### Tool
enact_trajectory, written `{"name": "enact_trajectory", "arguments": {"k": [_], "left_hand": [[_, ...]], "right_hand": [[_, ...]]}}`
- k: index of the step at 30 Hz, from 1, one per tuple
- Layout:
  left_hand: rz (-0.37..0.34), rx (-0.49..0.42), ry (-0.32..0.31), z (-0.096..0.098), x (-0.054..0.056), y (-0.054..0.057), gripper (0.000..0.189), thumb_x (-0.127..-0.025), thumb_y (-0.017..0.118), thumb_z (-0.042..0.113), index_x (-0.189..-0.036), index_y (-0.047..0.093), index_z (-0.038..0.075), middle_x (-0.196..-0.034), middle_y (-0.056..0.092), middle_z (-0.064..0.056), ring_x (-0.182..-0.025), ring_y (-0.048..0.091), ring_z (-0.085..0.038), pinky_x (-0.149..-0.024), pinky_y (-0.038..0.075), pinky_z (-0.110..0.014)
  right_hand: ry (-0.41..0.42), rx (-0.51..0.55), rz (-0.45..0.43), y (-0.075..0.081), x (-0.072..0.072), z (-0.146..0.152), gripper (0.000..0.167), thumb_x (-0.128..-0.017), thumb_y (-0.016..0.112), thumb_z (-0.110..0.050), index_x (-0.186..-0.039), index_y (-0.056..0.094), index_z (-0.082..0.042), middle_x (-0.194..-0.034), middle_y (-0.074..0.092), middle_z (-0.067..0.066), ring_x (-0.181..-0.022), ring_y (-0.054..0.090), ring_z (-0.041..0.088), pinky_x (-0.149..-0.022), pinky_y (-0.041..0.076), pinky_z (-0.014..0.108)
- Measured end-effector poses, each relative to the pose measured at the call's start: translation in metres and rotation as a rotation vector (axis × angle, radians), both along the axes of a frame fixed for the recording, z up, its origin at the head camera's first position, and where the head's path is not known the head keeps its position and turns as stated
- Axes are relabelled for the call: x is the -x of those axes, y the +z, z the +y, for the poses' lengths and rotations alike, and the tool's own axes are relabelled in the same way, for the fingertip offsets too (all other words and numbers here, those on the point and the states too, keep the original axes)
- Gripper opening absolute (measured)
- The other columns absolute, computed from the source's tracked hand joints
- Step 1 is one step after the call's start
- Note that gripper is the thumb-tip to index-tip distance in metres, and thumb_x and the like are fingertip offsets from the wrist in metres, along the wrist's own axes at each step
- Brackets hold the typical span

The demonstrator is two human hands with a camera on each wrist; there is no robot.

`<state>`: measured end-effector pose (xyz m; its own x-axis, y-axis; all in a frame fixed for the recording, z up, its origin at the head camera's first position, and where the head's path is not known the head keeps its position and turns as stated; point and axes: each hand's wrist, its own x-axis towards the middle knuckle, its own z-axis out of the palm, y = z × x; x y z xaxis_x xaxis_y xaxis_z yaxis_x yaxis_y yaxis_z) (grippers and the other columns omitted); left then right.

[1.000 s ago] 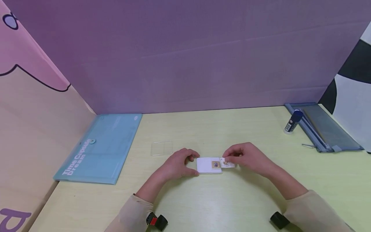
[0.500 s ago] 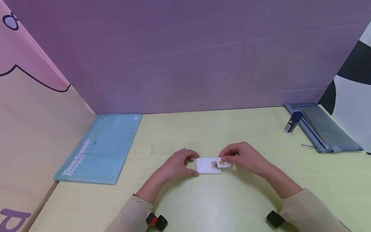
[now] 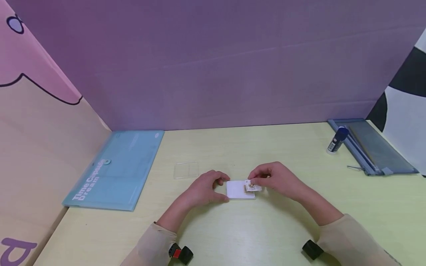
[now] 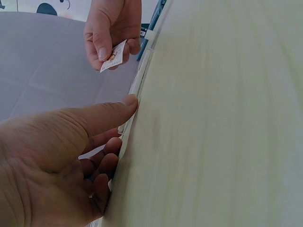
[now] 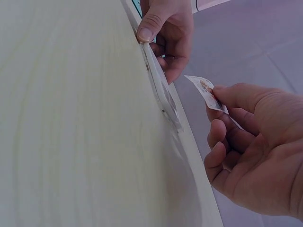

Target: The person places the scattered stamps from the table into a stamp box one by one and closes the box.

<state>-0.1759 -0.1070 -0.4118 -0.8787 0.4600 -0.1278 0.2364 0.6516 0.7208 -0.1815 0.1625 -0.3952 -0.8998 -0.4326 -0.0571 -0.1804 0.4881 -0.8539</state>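
Observation:
A flat white rectangular slab (image 3: 234, 190) with rounded corners lies on the table. My left hand (image 3: 207, 189) grips its left end, thumb at the near corner and forefinger at the far one. My right hand (image 3: 277, 180) pinches a small pale stamp (image 3: 253, 186) with a printed picture between thumb and fingers. In the right wrist view the stamp (image 5: 207, 93) is held above the slab (image 5: 158, 90), apart from it. Beneath it, on the slab's right part, lies a tan-bordered stamp (image 3: 247, 192), mostly covered in the head view.
A clear plastic rectangle (image 3: 186, 170) lies beyond my left hand. A blue document folder (image 3: 116, 173) is at the left. At the back right, a glue stick (image 3: 337, 140) stands beside a blue-grey zip pouch (image 3: 379, 146). A purple panel (image 3: 213, 66) bounds the far edge.
My right hand has moved left with the pinched stamp, from beyond the slab's right end to over the tan-bordered stamp. My left hand has stayed at the slab.

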Motion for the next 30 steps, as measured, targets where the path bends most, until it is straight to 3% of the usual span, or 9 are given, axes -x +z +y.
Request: {"name": "enact_trajectory", "arguments": {"k": [17,30], "left_hand": [[0.013,0.019,-0.008,0.0,0.0,0.002,0.051,-0.079,0.089,0.018,-0.124,0.065,0.015,-0.101,0.056,0.003,-0.092,0.05,-0.018,-0.078,0.043,-0.03],[0.03,0.02,-0.021,0.0,0.0,0.001,0.051,-0.079,0.089,0.018,-0.124,0.066,0.015,-0.1,0.056,0.003,-0.09,0.049,-0.017,-0.076,0.042,-0.029]], "right_hand": [[0.032,0.012,0.025,0.002,0.002,-0.013,0.008,-0.092,0.074,-0.014,-0.099,0.078,-0.012,-0.091,0.071,0.0,-0.086,0.06,0.021,-0.071,0.049,0.029],[0.032,0.024,-0.014,0.003,0.002,-0.023,0.009,-0.092,0.074,-0.012,-0.1,0.078,-0.01,-0.094,0.073,0.001,-0.089,0.061,0.021,-0.074,0.05,0.031]]}}
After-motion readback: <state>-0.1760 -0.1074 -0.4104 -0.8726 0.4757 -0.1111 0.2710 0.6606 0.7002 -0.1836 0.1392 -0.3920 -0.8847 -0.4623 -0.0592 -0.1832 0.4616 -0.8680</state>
